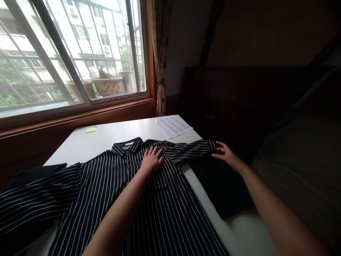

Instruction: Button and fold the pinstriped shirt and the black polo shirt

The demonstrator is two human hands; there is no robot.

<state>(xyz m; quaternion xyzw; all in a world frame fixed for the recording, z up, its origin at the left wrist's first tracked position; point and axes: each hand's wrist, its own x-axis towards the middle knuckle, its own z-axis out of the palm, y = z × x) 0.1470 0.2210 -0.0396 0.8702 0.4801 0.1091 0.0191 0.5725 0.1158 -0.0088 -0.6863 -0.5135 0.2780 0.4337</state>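
Observation:
A black shirt with thin white stripes [106, 192] lies spread face up on a white table [106, 137], collar toward the window. My left hand [151, 160] rests flat on the shirt's chest just below the collar, fingers stretched out. My right hand [225, 153] is at the cuff of the right-side sleeve [191, 149], which reaches past the table's edge; its fingers pinch the cuff end.
A sheet of printed paper [173, 126] lies at the table's far right corner and a yellow sticky note [91, 129] near the window. A dark cloth [34, 172] sits at the left. A dark bed [298, 160] stands to the right.

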